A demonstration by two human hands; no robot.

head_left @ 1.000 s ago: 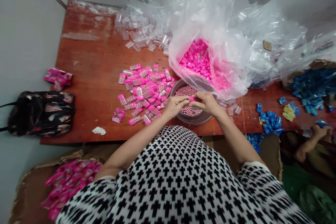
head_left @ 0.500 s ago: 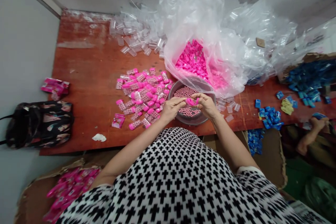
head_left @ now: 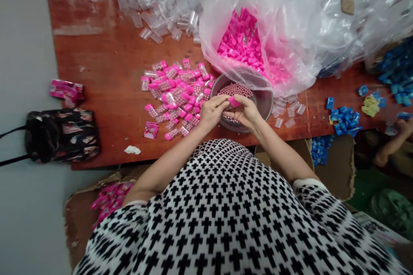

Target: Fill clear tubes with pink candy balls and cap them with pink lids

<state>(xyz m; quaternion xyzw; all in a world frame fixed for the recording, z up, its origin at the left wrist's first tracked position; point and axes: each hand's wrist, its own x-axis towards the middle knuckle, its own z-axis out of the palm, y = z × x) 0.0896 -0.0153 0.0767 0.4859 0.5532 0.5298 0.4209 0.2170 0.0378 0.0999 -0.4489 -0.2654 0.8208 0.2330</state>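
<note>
Above the grey bowl [head_left: 266, 105] my two hands meet around a small pink plastic cap [head_left: 233, 102]. My right hand [head_left: 248, 112] is closed with the cap between thumb and fingers. My left hand [head_left: 212, 113] is also closed, its fingertips pressed against the cap's left side. Whether a second piece sits inside the fingers is hidden. Pink beads [head_left: 237, 90] fill part of the bowl. Left of it lies a heap of clear tubes with pink caps [head_left: 176, 90], filled with beads. Behind the bowl, a clear plastic bag [head_left: 209, 45] holds many loose pink caps [head_left: 243, 43].
Clear empty tubes [head_left: 158, 21] lie at the back, more [head_left: 284, 114] right of the bowl. A patterned black bag [head_left: 75, 133] is at the left edge. Blue packets [head_left: 345, 120] and a co-worker's hand [head_left: 403, 126] are at the right. Below, a cardboard box [head_left: 75, 219] holds pink packets.
My hands have drawn together; the two pink pieces seen apart between them now show as one pink cap. The view has tilted downward, so everything on the table sits higher.
</note>
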